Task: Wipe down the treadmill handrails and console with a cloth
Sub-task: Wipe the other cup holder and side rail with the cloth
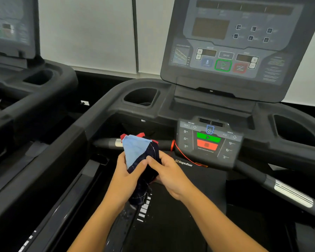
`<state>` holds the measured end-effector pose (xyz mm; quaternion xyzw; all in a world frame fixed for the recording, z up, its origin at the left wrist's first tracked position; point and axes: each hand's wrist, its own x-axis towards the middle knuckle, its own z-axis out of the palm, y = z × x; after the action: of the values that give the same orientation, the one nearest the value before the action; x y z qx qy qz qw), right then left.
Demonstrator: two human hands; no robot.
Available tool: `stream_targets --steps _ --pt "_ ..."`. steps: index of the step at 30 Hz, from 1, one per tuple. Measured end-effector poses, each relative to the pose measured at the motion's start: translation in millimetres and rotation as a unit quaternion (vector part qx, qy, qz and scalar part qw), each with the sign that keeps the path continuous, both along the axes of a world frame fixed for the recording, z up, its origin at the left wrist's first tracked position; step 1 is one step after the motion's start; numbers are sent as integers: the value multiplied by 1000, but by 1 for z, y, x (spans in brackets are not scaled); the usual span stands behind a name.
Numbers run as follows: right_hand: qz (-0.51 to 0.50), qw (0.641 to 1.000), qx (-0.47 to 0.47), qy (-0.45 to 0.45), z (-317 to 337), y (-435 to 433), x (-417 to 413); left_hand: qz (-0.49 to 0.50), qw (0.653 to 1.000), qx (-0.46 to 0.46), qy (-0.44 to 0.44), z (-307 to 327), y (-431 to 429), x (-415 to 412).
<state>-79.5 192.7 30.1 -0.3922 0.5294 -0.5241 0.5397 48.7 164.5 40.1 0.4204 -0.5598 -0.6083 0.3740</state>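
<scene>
A bunched patchwork cloth (137, 151), light blue, dark navy and red, is held in both hands over the treadmill belt. My left hand (128, 176) grips its left side and lower part. My right hand (168, 174) pinches its right side. Just behind the cloth runs the front handlebar (105, 142) with a chrome sensor band. The upper console (240, 42) with its dark display stands at the top right. The lower control panel (210, 142) carries green and red buttons. The left handrail (49, 157) and the right handrail (287, 191) run toward me.
A red safety cord (185, 157) loops from the lower control panel. Cup holders (141, 97) (296, 131) flank the console. A second treadmill (16, 73) stands close on the left. The black belt (171, 224) lies below my arms. White wall panels are behind.
</scene>
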Motion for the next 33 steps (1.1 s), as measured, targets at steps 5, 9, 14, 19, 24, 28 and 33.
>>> stream_targets --steps 5,9,14,19,24,28,33 --pt "-47 995 -13 88 8 -28 -19 71 996 30 33 -6 -40 -5" --pt "-108 981 -31 157 17 -57 -48 83 996 -37 10 -3 -93 -5" --pt "-178 956 -45 228 30 -99 -77 23 944 -265 -193 10 -164 -15" --pt "-218 923 -33 315 35 -138 -97 -62 887 -383 -249 -4 -217 -31" --pt "-219 906 -25 362 27 -160 -105 -97 735 -559 -371 -26 -250 -48" --pt "-210 892 -16 400 13 -177 -107 -176 562 -704 -397 -48 -265 -59" --pt "-193 884 8 426 5 -192 -105 -196 492 -750 -396 -57 -282 -64"
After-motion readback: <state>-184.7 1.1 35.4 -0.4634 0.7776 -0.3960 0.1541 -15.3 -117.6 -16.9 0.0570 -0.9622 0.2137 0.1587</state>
